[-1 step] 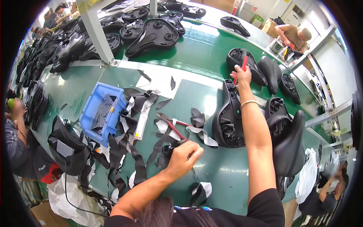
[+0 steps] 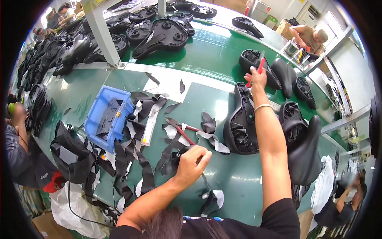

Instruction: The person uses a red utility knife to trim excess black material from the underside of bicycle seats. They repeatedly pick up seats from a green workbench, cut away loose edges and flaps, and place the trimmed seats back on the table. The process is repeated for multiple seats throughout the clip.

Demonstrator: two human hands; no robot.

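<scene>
My right hand reaches far out at the right. It is closed around a slim red-handled tool with a pale tip pointing up; its exact kind is unclear. Just beneath the wrist, a black bicycle saddle lies underside up. Another upturned saddle is beyond the hand. My left hand is closed low over the table, beside a bunched black strip. Its fingers hide whatever they may grip. Red-handled pliers lie just beyond it among black and grey scraps.
A blue bin holding dark pieces stands left of centre, with strips heaped beside it. More saddles lie right of my forearm and pile up at the far left. A white post rises there. A co-worker sits at far right.
My right hand has shifted slightly right, and the red tool has tilted to show its pale tip. My left hand has moved a little left and away from me, still closed.
</scene>
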